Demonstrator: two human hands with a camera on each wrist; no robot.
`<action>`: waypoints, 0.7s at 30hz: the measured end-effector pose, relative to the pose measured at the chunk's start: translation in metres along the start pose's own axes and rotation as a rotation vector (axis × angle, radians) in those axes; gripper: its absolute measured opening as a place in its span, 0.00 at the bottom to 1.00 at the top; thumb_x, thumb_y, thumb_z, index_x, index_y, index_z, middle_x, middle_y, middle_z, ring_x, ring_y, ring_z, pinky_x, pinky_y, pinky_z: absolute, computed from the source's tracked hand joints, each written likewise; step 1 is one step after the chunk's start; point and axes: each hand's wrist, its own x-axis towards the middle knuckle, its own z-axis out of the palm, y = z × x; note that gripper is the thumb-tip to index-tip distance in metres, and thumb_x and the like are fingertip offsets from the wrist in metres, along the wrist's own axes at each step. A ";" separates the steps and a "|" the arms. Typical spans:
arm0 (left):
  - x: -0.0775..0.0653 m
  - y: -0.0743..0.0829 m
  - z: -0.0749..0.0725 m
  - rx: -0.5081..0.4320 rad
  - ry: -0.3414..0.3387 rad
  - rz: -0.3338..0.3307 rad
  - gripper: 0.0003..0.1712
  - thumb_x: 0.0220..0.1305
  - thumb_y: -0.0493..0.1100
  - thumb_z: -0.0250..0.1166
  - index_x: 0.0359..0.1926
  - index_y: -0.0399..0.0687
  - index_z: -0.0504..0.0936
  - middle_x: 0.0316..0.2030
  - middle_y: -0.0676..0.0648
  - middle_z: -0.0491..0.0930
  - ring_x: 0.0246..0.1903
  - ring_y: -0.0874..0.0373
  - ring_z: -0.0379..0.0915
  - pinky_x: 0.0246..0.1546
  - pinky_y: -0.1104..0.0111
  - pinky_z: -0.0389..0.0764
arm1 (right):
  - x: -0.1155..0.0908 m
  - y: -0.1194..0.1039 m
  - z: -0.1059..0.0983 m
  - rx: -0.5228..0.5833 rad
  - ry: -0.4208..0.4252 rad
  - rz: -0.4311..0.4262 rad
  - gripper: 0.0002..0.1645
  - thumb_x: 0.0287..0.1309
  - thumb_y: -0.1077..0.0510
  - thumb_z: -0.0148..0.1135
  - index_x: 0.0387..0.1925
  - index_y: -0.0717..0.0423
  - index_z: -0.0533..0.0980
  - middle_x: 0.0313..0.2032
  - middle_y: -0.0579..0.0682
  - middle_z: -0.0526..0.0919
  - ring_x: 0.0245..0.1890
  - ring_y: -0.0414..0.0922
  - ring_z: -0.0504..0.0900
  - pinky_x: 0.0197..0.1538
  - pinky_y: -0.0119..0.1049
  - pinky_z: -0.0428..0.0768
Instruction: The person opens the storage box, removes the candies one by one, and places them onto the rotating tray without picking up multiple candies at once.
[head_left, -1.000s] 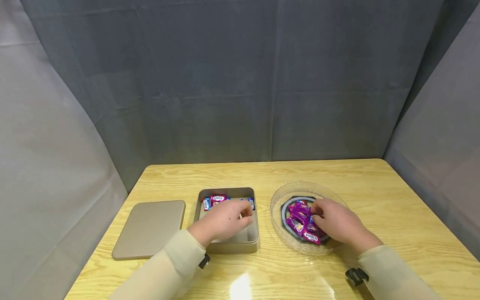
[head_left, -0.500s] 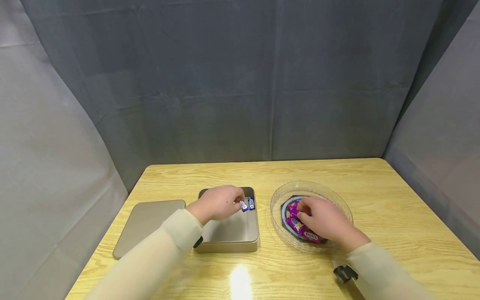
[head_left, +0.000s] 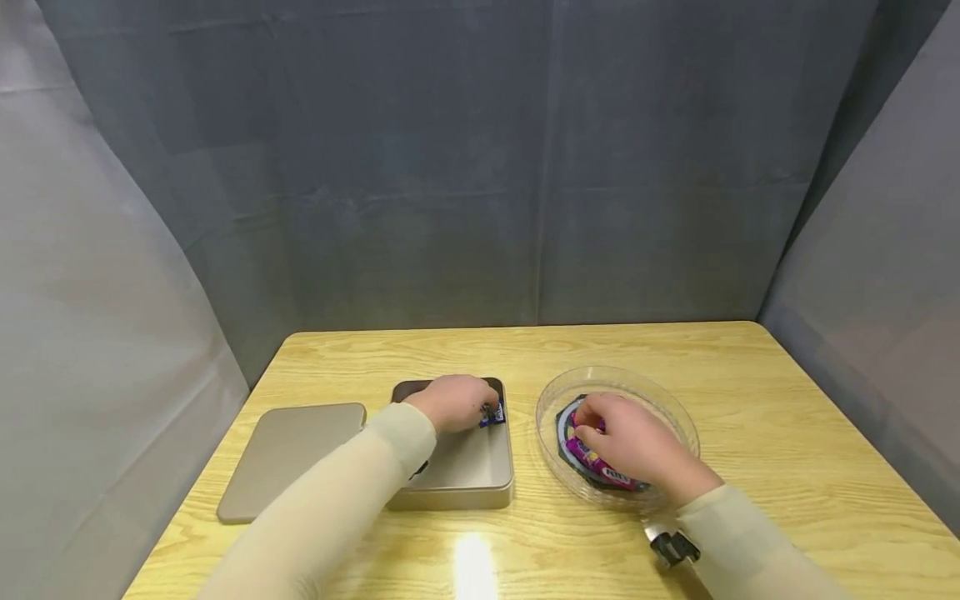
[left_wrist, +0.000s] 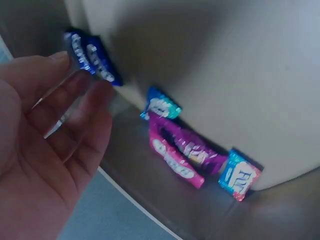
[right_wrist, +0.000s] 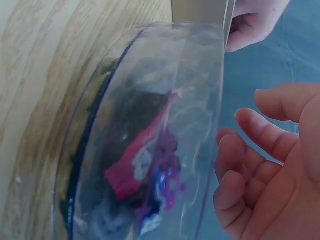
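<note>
My left hand [head_left: 452, 403] reaches into the open metal tin [head_left: 461, 499]. In the left wrist view its thumb and fingertips are close against two blue wrapped candies [left_wrist: 94, 56], lying side by side at the tin's wall. Farther along that wall lie a teal candy [left_wrist: 161, 106], a purple one [left_wrist: 192, 146], a pink one [left_wrist: 172, 162] and a blue-and-red one [left_wrist: 239, 175]. Over the clear round bowl [head_left: 545, 454] hovers my right hand [head_left: 628, 437], fingers loosely bent and nothing between them. Pink, purple and blue wrapped candies [right_wrist: 132, 172] lie in the bowl, partly hidden by this hand.
The tin's flat lid [head_left: 288, 458] lies left of the tin on the wooden table [head_left: 472, 354]. Grey cloth [head_left: 420, 183] hangs behind the table, with pale cloth at both sides. A dark round-patterned base [head_left: 566, 446] shows through the bowl.
My left hand has brought a blue candy down beside another at the tin's right wall. My right hand has shifted left over the bowl's candies.
</note>
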 end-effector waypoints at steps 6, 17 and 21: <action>0.006 -0.002 0.011 0.114 0.020 0.042 0.12 0.64 0.37 0.61 0.45 0.59 0.82 0.42 0.57 0.80 0.42 0.63 0.73 0.46 0.64 0.77 | -0.001 -0.001 0.001 0.004 -0.016 0.015 0.04 0.59 0.49 0.62 0.35 0.42 0.76 0.32 0.37 0.78 0.30 0.37 0.74 0.38 0.42 0.77; 0.007 0.000 0.017 0.132 0.034 0.007 0.06 0.62 0.38 0.63 0.34 0.56 0.77 0.28 0.57 0.73 0.27 0.62 0.65 0.32 0.68 0.74 | -0.004 -0.004 0.004 0.028 -0.033 -0.017 0.03 0.60 0.51 0.61 0.34 0.42 0.75 0.31 0.37 0.77 0.30 0.37 0.71 0.37 0.41 0.76; 0.003 -0.004 0.020 0.072 0.035 -0.001 0.07 0.60 0.37 0.63 0.32 0.55 0.74 0.26 0.56 0.71 0.26 0.61 0.64 0.29 0.68 0.70 | -0.005 -0.006 0.004 0.028 -0.030 -0.018 0.03 0.60 0.50 0.62 0.34 0.42 0.76 0.31 0.36 0.78 0.30 0.36 0.72 0.37 0.41 0.76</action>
